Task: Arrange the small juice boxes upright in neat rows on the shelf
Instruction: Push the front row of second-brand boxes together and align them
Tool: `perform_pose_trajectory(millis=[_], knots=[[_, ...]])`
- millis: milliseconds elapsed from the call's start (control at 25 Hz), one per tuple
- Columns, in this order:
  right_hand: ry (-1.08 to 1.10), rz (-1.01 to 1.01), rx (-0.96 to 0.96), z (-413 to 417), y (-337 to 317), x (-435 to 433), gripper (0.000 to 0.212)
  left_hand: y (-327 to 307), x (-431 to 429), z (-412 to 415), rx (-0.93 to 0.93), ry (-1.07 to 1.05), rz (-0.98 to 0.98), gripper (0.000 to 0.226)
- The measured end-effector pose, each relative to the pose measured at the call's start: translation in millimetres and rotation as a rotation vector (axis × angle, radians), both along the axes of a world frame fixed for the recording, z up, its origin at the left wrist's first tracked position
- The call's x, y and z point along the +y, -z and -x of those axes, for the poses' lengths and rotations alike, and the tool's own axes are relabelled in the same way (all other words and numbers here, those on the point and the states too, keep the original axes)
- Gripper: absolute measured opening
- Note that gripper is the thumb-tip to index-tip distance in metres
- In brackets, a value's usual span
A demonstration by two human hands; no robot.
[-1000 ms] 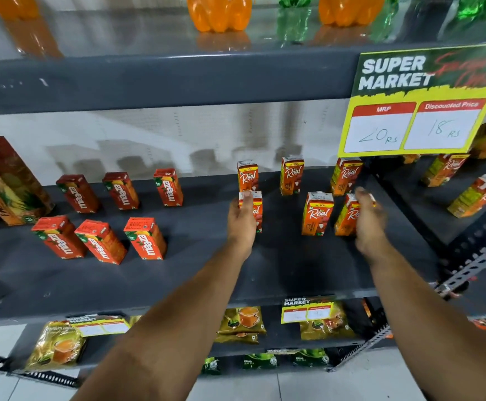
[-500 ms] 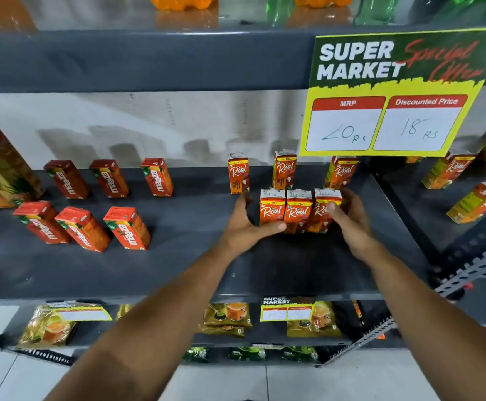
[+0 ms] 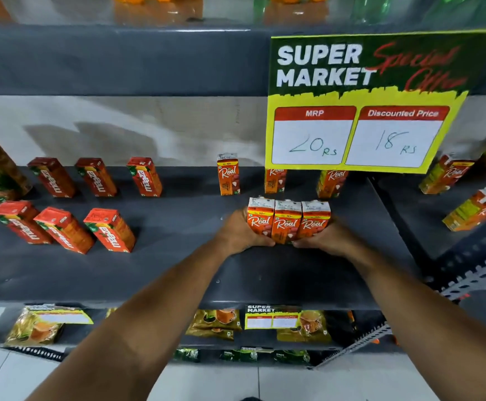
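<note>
My left hand (image 3: 240,231) and right hand (image 3: 327,238) squeeze three front juice boxes (image 3: 288,221) together mid-shelf (image 3: 178,273); three back boxes (image 3: 228,175) stand apart, unsorted.

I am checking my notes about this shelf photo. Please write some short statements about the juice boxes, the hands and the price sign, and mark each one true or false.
1. Three Real juice boxes stand pressed together between the two hands. True.
2. The left hand is resting on the Maaza boxes. False: it presses the left side of the Real group; the Maaza boxes stand apart, further left.
3. The price sign shows a discounted price of 18 Rs. True.
4. The right hand holds a bottle. False: it presses the right side of the Real group.
5. All back-row Real boxes lie flat. False: they stand upright.
</note>
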State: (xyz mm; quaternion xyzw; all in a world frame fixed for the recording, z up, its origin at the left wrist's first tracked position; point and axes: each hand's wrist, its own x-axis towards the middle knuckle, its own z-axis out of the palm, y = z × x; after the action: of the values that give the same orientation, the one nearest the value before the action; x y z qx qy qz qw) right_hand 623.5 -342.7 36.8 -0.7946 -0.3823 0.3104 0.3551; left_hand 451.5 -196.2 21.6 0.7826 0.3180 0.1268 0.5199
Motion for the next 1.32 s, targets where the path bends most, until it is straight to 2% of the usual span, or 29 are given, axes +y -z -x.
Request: perform_pose_trajectory(millis=[240,440,720,1040,1320], knots=[[0.074,-0.050,-0.066,0.8,8.7,-1.2,0.087,9.3,-3.3,-2.9,-0.052,-0.080,0.010,0.065],[-0.008,-0.068,-0.062,13.3,-6.2,-18.7,0.075,7.4,-15.8,6.0,-0.030,-0.042,0.028,0.069],[-0.084,-0.019,-0.052,24.9,8.7,-83.5,0.055,13.5,-95.0,41.5,0.003,-0.085,-0.020,0.050],[-0.106,-0.029,-0.054,24.0,8.5,-94.1,0.052,12.8,-107.1,44.5,0.022,-0.094,-0.048,0.045],[-0.115,0.037,-0.099,26.7,9.2,-92.4,0.060,14.2,-105.8,45.5,0.018,-0.066,-0.029,0.055]])
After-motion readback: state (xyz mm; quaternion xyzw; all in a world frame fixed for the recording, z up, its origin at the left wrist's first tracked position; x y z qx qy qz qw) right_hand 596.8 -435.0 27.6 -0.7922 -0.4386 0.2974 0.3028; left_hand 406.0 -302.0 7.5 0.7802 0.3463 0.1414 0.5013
